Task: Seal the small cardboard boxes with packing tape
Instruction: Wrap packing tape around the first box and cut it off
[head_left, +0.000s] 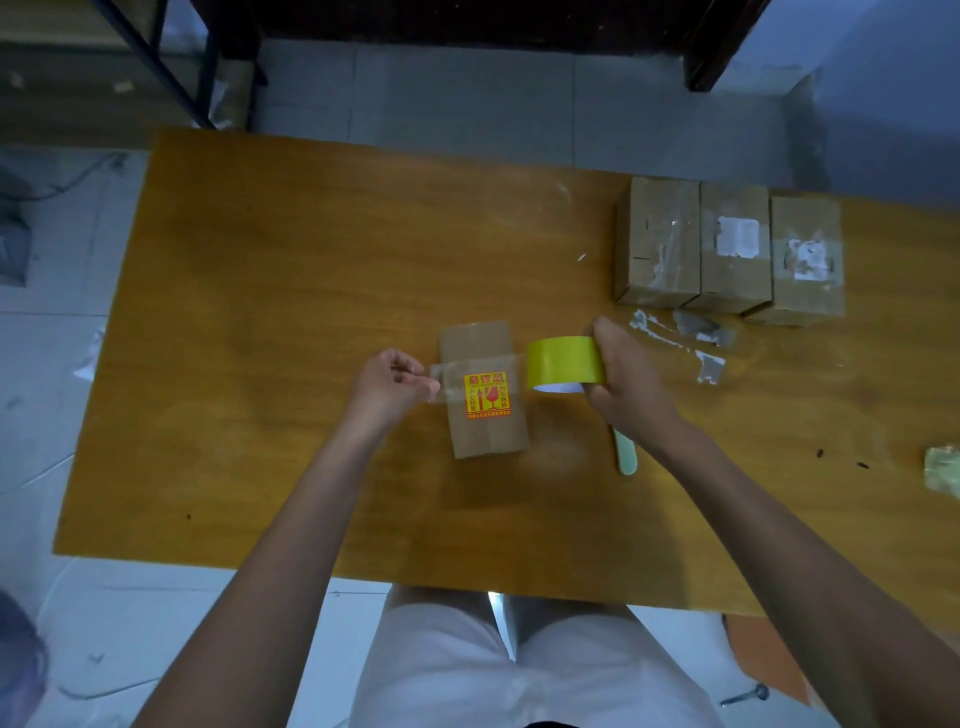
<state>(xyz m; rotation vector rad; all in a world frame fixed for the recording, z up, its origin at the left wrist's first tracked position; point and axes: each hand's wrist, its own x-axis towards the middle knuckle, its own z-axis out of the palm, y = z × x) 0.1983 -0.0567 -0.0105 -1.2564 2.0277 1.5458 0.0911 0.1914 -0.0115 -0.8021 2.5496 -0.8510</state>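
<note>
A small cardboard box (483, 431) with a yellow and red fragile sticker lies in the middle of the wooden table (291, 322). My right hand (626, 382) grips a yellow-green roll of packing tape (565, 362) just right of the box. A clear strip of tape (467, 370) runs from the roll leftward over the box top. My left hand (392, 384) pinches the strip's free end beside the box's left edge.
Three more small cardboard boxes (727, 249) with torn labels stand in a row at the table's back right. Scraps of used tape (691, 343) lie in front of them. A pale green handle (626, 457) lies under my right wrist. A crumpled wad (943, 470) sits at the right edge.
</note>
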